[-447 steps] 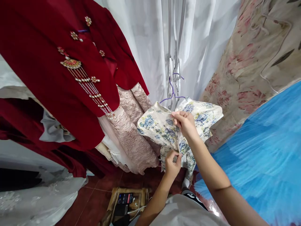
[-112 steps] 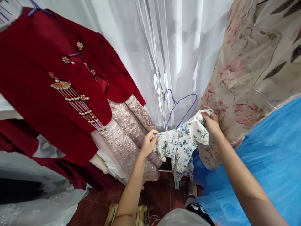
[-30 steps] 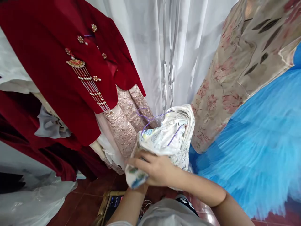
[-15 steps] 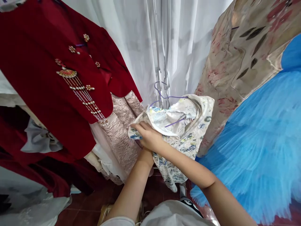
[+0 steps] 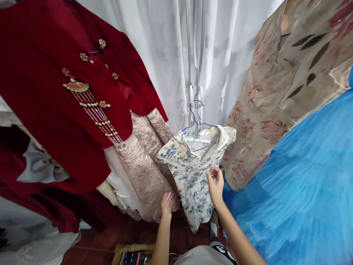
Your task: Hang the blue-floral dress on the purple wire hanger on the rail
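Note:
A white dress with blue and yellow flower print (image 5: pixel 190 176) hangs on a purple hanger (image 5: pixel 193 114) in the middle of the head view. Both its shoulders lie over the hanger, and the neck opening faces up. My right hand (image 5: pixel 216 184) is at the dress's right side, thumb and fingers curved but apart; whether it touches the cloth I cannot tell. Lower down, my left hand (image 5: pixel 166 204) is open with fingers stretched, left of the dress and in front of a pink brocade garment (image 5: pixel 149 154).
On the left hangs a dark red jacket (image 5: pixel 110 92) with a beaded tassel (image 5: pixel 95 110). A beige floral dress (image 5: pixel 261 99) and a blue tulle skirt (image 5: pixel 298 176) crowd the right. White curtains (image 5: pixel 154 48) hang behind metal rods (image 5: pixel 195 48). Below is a wooden stool (image 5: pixel 118 254).
Both hands have let go of the dress's left shoulder. My left hand has dropped lower; my right hand has moved right and down. The dress now hangs straighter, both shoulders spread on the hanger.

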The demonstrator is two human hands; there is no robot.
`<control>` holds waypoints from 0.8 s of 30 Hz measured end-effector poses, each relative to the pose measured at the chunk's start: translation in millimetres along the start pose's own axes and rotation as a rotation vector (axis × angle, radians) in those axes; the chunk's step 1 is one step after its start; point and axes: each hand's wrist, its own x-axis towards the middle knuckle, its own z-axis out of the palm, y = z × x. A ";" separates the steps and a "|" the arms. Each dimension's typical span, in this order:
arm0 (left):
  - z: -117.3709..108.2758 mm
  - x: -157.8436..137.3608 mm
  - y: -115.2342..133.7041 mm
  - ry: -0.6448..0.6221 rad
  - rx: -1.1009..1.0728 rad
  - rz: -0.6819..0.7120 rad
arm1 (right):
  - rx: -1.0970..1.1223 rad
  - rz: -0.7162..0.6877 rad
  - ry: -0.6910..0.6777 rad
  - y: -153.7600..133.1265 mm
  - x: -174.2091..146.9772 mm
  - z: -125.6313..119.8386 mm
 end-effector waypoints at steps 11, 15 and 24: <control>42.7 -29.5 -53.8 -0.265 0.104 -0.063 | -0.331 0.234 -0.282 43.3 45.8 41.5; 81.9 -17.5 -21.7 -0.344 0.079 0.037 | -0.321 0.218 -0.310 41.7 47.9 53.9; 123.9 -7.4 22.2 -0.357 -0.123 -0.048 | -0.106 0.238 -0.378 20.8 -3.0 23.4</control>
